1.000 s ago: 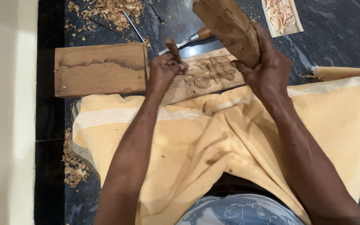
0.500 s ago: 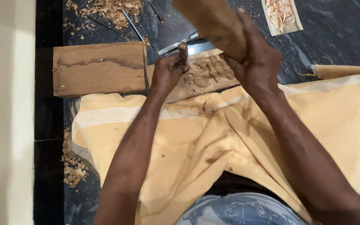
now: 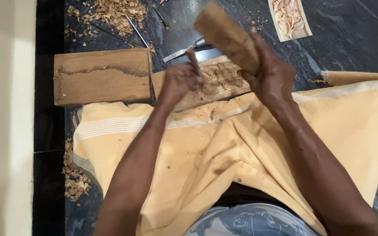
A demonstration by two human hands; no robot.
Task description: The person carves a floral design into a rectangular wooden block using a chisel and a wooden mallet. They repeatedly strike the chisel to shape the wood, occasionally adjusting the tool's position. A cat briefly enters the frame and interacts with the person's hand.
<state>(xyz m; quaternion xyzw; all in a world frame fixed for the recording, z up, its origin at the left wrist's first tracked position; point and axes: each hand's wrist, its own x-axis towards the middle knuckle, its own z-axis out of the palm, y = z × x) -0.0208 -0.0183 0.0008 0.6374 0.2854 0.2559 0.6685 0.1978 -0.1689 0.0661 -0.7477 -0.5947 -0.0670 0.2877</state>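
Fingers of the left hand clamp a chisel on the carved panel; the right hand grips a wooden mallet. An off-centre blow could gouge the carving or hit knuckles

Bare arms; a yellow striped-edged wrap covers the lap, blue patterned cloth at the waist.

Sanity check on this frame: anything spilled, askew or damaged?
Wood shavings lie scattered on the dark floor, with more beside the yellow cloth. Loose chisels lie around the carved panel. Nothing looks broken.
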